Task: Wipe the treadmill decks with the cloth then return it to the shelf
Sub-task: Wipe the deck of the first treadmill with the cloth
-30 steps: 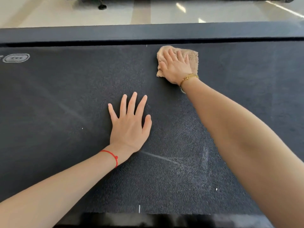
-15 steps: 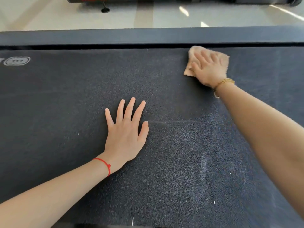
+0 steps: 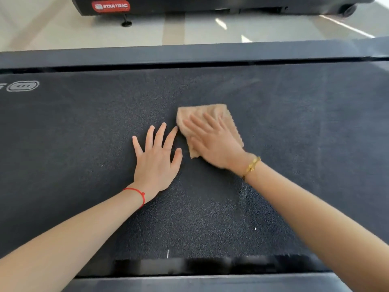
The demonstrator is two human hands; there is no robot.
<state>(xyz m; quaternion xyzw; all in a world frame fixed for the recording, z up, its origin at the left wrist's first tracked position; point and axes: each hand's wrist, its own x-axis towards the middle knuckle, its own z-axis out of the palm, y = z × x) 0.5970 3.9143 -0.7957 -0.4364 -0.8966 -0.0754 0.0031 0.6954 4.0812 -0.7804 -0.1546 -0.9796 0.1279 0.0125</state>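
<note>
A big dark treadmill deck fills almost the whole view. It is rough and black, with a small white logo on its far left part. Along its far edge runs a smooth dark side rail. Past the rail is a pale shiny floor, and another machine with a red label stands on it. No shelf can be seen here.

The left hand lies flat on the deck with its fingers spread wide. It holds nothing. It looks like it is there to prop the person up while they lean over.

The right hand is flat too, fingers stretched out, pressing down on the tan cloth. It does not squeeze the cloth; it pins the cloth to the deck, most likely so the cloth rubs hard on the rough top. The cloth sits in the middle of the deck, just beside the left hand's fingertips.

A red string goes around the left wrist, and a gold bracelet around the right one. A few tiny white specks lie on the near part, so wiping does not look finished.
</note>
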